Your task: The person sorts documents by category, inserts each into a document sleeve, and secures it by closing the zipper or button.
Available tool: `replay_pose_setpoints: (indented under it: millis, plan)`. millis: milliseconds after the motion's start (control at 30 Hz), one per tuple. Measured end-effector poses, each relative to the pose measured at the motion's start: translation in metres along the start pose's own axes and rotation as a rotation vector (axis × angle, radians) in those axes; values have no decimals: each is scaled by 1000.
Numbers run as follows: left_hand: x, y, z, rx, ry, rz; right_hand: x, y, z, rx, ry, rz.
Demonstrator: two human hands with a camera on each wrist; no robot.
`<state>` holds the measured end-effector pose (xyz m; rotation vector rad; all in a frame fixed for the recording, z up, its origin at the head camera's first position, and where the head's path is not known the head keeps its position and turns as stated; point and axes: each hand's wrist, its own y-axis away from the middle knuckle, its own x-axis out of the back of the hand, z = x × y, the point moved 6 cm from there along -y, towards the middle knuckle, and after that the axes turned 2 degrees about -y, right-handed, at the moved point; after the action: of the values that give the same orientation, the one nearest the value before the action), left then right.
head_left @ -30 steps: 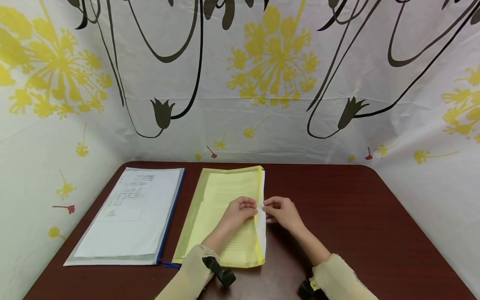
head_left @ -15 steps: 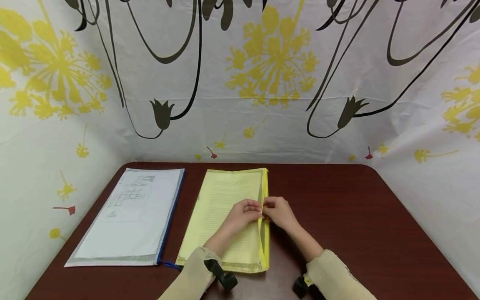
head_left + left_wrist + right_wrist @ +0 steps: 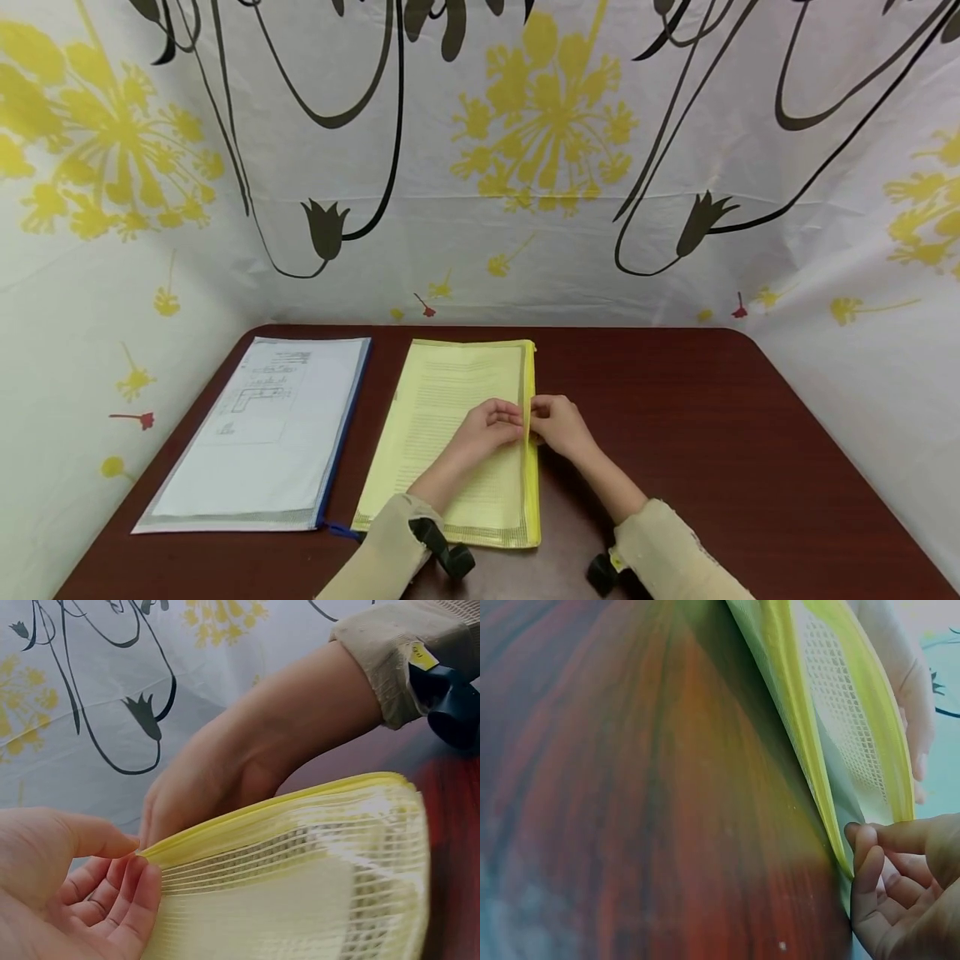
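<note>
A yellow mesh zip folder lies mid-table with printed paper showing through it. Over its right part, my left hand pinches the zip edge between thumb and fingers, as the left wrist view shows. My right hand is on the outer side of that same edge, opposite the left. In the right wrist view the folder's mouth gapes between two yellow zip bands, and the right thumb and fingertips pinch at the mouth's edge. From the left wrist, the right fingertips are hidden behind the zip edge.
To the left lies a clear zip folder with a blue edge, holding a sheet with a line drawing. A blue pull cord reaches toward the yellow folder. Patterned cloth hangs behind the dark red-brown table.
White paper that stuck out past the yellow folder's right edge is now inside it. The folder has shifted slightly right and toward me, and both hands have stayed at its edge.
</note>
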<state>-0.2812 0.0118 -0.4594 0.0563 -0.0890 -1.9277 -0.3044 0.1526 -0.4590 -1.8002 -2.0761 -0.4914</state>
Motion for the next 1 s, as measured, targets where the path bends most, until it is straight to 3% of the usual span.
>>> replay_pose_setpoints:
  millis: [533,1000]
  plan:
    - [25,-25,16,-16,-121,56,12,2,6,-79,-45,8]
    - [22,-54,24,-94,-142,81,29,-6,2,-37,30,-16]
